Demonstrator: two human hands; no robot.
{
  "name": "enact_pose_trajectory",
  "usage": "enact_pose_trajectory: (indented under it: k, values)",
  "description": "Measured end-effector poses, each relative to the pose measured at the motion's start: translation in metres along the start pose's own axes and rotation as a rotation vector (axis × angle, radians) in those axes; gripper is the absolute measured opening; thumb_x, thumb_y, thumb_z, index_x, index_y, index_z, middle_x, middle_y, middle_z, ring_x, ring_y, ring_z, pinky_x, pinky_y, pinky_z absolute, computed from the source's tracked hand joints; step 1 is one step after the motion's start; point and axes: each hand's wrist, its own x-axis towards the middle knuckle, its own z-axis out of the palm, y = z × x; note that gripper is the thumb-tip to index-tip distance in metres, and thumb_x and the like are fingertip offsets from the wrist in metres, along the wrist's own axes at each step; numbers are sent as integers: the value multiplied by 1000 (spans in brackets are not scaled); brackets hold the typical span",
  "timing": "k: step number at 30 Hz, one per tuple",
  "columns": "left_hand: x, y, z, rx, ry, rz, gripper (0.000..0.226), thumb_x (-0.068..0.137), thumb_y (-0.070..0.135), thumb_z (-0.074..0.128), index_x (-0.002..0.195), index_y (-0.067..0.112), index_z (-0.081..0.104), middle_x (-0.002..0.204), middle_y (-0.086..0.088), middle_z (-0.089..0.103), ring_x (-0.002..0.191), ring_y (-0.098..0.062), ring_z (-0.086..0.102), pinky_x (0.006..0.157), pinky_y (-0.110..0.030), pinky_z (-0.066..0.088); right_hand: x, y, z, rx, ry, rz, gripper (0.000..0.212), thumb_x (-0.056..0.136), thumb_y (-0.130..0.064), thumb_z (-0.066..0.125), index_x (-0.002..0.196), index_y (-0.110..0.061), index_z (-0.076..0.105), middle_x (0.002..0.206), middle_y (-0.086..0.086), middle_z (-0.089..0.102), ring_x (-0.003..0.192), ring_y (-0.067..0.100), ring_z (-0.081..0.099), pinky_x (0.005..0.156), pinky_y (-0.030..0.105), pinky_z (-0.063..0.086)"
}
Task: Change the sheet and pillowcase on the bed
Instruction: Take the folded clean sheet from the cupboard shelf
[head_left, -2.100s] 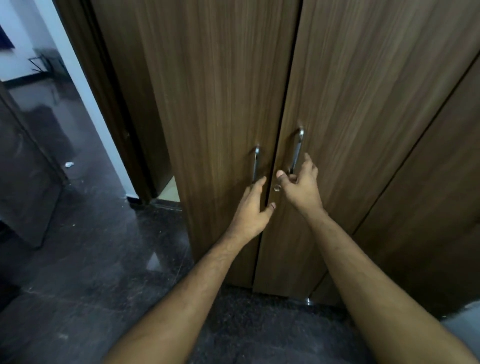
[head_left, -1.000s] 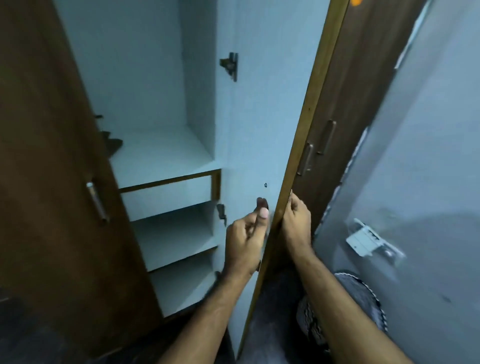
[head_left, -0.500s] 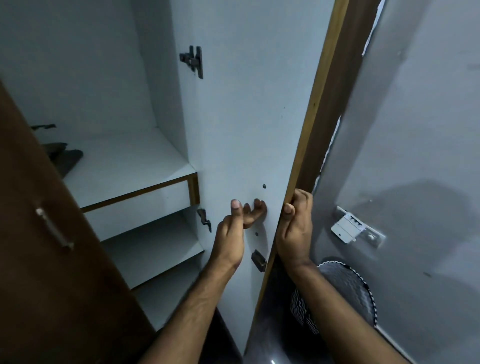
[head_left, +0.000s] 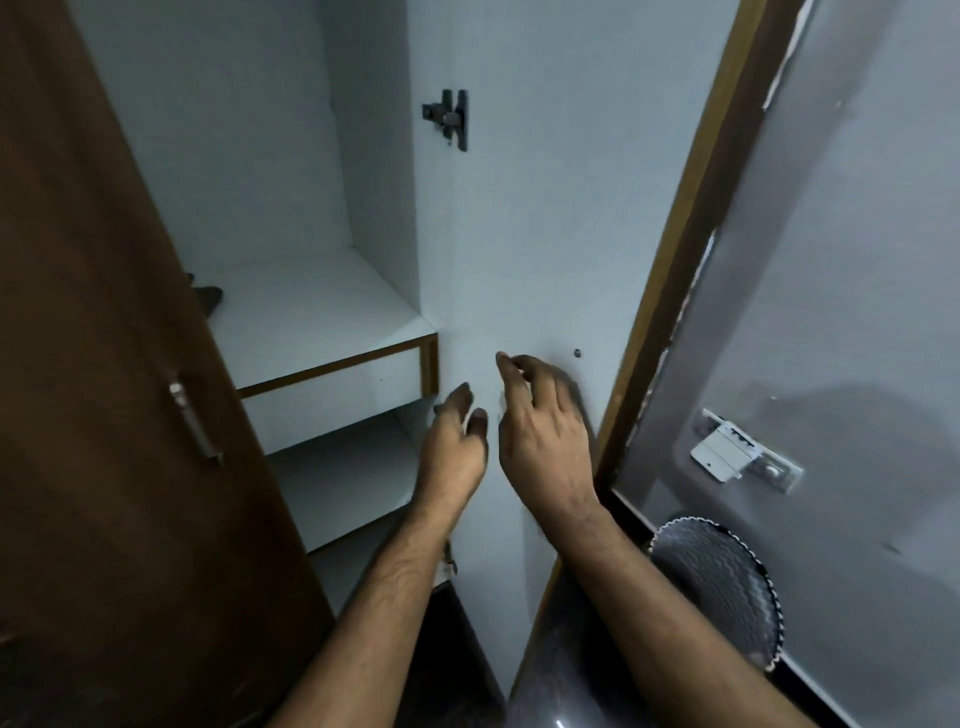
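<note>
No sheet or pillowcase appeared anywhere in view, so neither lay near the hands; the pale shelves of the open wood-veneer wardrobe (head_left: 322, 312) looked bare apart from a small dark object (head_left: 208, 297) (too shadowed to identify) at the back of the upper shelf.

The left hand (head_left: 454, 444) hovered with relaxed, slightly curled fingers and held nothing, level with the gap under that shelf's wood-trimmed front edge. The right hand (head_left: 545, 421) hung just beside it, fingers spread and loosely bent, also holding nothing, in front of the white inner face of the right-hand wardrobe door (head_left: 545, 208); whether its fingertips touched the panel could not be told. Both hands probably sat there because the doors had been swung wide to search for fresh linen.

The brown left-hand door (head_left: 104, 364), with its metal bar handle (head_left: 195, 421), stood open on the left. A dark metal hinge (head_left: 449, 118) sat high on the white panel. On the grey wall to the right was a white switch plate (head_left: 727, 452), and below it a round, scallop-edged patterned object (head_left: 722, 582) stood on the dark floor.
</note>
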Motion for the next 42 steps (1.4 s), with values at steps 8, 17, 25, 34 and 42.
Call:
enact_pose_trajectory:
  k: [8, 17, 25, 34, 42]
  values:
    - [15, -9, -139, 353, 361, -100, 62, 102, 28, 56, 157, 12, 30, 159, -10, 37, 146, -27, 36, 117, -34, 29, 47, -91, 60, 310, -261, -10, 50, 96, -20, 60, 143, -8, 47, 140, 15, 47, 124, 32, 50, 99, 46, 50]
    - [31, -42, -236, 1103, 590, 110, 81, 96, 29, 58, 160, 9, 13, 169, -12, 1, 155, -32, 0, 125, -50, 18, 151, -215, 99, 859, -463, -147, 63, 103, -39, 50, 156, -11, 30, 160, 9, 32, 146, 23, 31, 114, 28, 26]
    - [46, -65, -231, 1405, 498, 173, 69, 103, 39, 45, 160, 13, 14, 168, -13, -7, 155, -27, -8, 126, -48, 10, 208, -266, 97, 1670, -585, 158, 42, 101, -35, 56, 141, -24, 51, 133, -9, 63, 123, 6, 57, 103, 32, 48]
    - [-8, -87, -210, 1466, 726, 217, 90, 88, 29, 69, 161, 15, 17, 167, -19, -10, 155, -34, 1, 125, -49, 12, 147, -238, 49, 1937, -738, 220, 55, 107, -47, 27, 115, -16, 72, 107, 3, 73, 104, 20, 62, 92, 37, 45]
    - [-115, -118, -231, 1607, 1041, 310, 76, 95, 29, 50, 161, 17, 14, 167, -21, -5, 155, -33, 0, 125, -52, 7, 85, -250, -15, 1549, -702, -612, 51, 100, -27, 56, 146, -8, 49, 140, 2, 53, 132, 6, 49, 110, 26, 42]
